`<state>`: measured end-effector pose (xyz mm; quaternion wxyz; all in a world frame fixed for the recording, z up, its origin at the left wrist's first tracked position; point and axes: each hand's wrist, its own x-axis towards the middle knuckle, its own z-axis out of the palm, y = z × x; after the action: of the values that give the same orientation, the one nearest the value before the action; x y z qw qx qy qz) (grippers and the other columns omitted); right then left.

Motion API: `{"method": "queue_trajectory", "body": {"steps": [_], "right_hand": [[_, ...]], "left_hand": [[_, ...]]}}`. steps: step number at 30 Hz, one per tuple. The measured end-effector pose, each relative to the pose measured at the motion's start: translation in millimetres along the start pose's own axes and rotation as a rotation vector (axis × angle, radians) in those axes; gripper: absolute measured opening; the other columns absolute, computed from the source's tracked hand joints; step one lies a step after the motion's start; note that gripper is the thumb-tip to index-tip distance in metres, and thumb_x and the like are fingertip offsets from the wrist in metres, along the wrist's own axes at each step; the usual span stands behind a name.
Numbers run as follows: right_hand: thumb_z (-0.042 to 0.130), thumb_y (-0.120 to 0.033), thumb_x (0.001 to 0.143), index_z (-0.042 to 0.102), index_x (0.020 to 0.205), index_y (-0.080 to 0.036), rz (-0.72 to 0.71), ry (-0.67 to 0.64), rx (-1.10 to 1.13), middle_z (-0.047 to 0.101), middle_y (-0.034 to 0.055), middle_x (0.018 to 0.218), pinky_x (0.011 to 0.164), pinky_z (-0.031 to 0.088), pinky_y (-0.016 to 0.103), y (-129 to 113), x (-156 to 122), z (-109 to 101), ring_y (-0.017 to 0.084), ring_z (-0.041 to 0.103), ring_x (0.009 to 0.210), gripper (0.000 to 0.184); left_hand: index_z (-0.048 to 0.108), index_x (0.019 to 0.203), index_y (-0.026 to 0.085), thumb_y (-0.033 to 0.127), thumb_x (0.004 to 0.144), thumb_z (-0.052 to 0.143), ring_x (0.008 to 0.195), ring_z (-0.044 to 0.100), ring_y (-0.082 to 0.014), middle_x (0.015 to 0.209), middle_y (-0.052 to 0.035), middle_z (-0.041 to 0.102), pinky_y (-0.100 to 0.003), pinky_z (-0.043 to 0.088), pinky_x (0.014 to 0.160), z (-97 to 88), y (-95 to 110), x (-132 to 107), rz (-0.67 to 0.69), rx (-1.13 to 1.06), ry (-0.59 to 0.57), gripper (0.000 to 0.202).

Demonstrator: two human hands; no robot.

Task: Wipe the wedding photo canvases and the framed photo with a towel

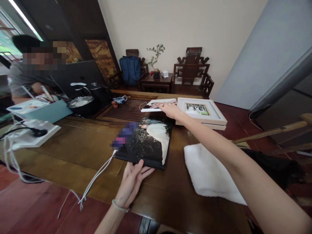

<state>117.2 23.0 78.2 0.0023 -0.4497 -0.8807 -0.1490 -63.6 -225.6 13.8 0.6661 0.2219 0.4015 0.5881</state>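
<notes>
A black photo album (156,139) with a picture of a white gown on its cover lies on the wooden table. My left hand (134,178) grips its near edge, thumb on top and fingers underneath. Farther away, my right hand (170,110) reaches across, its fingers stretched out over a white-edged photo panel (151,110) and touching its face. Just right of that panel are stacked white picture frames (216,113), the top one showing an outdoor photo. A dark phone-like object (124,135), partly blurred out, is at the album's left edge with a white cable plugged in.
A white towel (209,172) lies beneath my right forearm. To the left stand a teal organizer box (46,110), a white power strip (36,133) with cables, and a dark pot (81,105). A person (26,74) sits behind a laptop (78,78). Wooden chairs stand beyond the table.
</notes>
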Motion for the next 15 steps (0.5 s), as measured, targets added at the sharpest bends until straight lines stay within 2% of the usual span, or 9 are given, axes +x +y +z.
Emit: {"method": "queue_trajectory", "body": {"steps": [5,11,13,15], "right_hand": [[0.029,-0.003,0.084,0.032,0.135,-0.012,0.010,0.034,-0.022,0.052,0.0208,0.123,0.079,0.042,0.043,-1,-7,-8,0.032,0.054,0.103,0.051],[0.025,-0.005,0.087,0.026,0.137,-0.012,0.033,0.047,-0.043,0.047,0.0233,0.127,0.082,0.041,0.047,-11,-13,-14,0.035,0.048,0.110,0.051],[0.025,-0.007,0.088,0.026,0.138,-0.011,0.042,0.046,-0.044,0.048,0.0239,0.126,0.083,0.041,0.047,-18,-15,-13,0.035,0.048,0.110,0.050],[0.026,-0.007,0.088,0.026,0.138,-0.011,0.052,0.046,-0.047,0.048,0.0243,0.125,0.082,0.042,0.048,-26,-18,-8,0.035,0.048,0.110,0.049]], "left_hand": [[0.049,0.104,0.020,0.019,0.073,0.070,0.085,0.068,-0.0230,0.098,-0.0038,0.066,-0.053,0.044,0.092,5.7,-1,37,0.048,-0.018,-0.100,0.038],[0.045,0.089,0.018,0.016,0.074,0.070,0.094,0.066,-0.0262,0.100,-0.0043,0.063,-0.054,0.044,0.092,21.4,-6,87,0.050,-0.061,-0.167,0.029],[0.041,0.083,0.018,0.014,0.074,0.069,0.100,0.063,-0.0280,0.099,-0.0050,0.061,-0.054,0.045,0.092,29.0,-8,103,0.015,-0.102,-0.149,0.030],[0.037,0.078,0.018,0.009,0.074,0.069,0.105,0.060,-0.0299,0.104,-0.0082,0.058,-0.054,0.046,0.090,36.7,-10,117,-0.043,-0.148,-0.078,0.033]]}}
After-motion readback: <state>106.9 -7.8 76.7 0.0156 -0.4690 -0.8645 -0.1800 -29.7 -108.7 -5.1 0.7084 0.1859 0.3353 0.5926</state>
